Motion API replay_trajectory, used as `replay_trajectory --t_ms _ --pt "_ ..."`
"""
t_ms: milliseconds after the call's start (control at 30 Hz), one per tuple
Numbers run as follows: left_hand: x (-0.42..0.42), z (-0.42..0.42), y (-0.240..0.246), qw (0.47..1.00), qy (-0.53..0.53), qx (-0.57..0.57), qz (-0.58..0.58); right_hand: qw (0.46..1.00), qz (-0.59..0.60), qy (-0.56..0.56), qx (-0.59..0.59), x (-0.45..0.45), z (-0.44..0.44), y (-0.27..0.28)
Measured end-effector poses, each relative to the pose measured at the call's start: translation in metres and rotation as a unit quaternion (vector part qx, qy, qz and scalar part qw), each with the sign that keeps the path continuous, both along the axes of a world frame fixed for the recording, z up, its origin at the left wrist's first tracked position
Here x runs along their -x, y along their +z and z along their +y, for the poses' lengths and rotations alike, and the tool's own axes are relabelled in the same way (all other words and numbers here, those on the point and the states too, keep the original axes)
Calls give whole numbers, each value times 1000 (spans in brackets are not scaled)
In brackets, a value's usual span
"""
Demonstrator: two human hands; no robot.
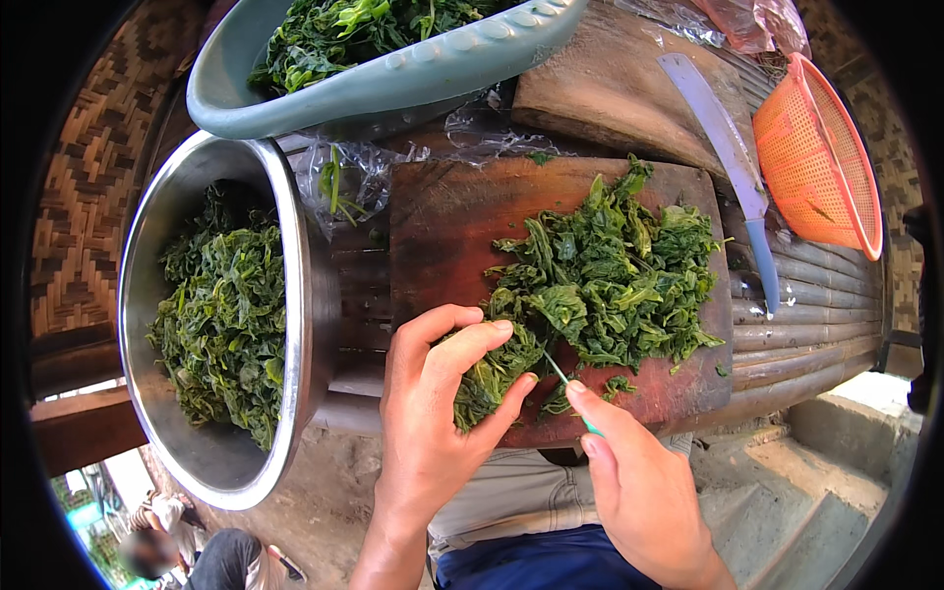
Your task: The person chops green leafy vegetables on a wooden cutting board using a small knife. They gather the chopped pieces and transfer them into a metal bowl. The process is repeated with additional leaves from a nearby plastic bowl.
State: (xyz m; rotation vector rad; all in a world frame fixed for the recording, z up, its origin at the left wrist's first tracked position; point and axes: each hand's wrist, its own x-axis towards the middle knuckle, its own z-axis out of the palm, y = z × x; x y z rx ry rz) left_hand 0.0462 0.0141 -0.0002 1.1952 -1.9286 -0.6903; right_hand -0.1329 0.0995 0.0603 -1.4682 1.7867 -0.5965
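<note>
My left hand (442, 383) grips a bunch of wilted leafy greens (494, 372) against a wooden cutting board (442, 221), thumb and fingers curled around it. In my right hand (638, 472) is a small knife (557, 366) with a green handle, mostly hidden by the fingers. Its thin blade sits at the right side of the held bunch, close to my left thumb. Just beyond the blade, a loose heap of chopped greens (619, 287) covers the board's right half. A few small scraps lie near the board's front edge.
On the left stands a steel basin (295, 332) of greens. A grey-green plastic basin (354, 96) with more leaves sits at the back. A large knife (715, 125), a second wooden board (590, 81) and an orange basket (804, 162) lie right on bamboo slats (818, 291). A person (221, 560) is lower left.
</note>
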Motion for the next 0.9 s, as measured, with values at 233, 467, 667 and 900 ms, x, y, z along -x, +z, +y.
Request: replay_trajectory --t_ms 233,467,667,900 --pt "-3 -1 4 1000 -19 -9 7 988 152 26 22 17 -5 -24" --pt "-1 15 9 999 43 11 11 996 -51 -20 67 5 1 -3" --pt "-1 26 4 997 80 19 -14 991 -134 22 21 -2 4 14" --pt "5 27 -5 994 98 57 12 993 -105 46 1 -2 -4 21"
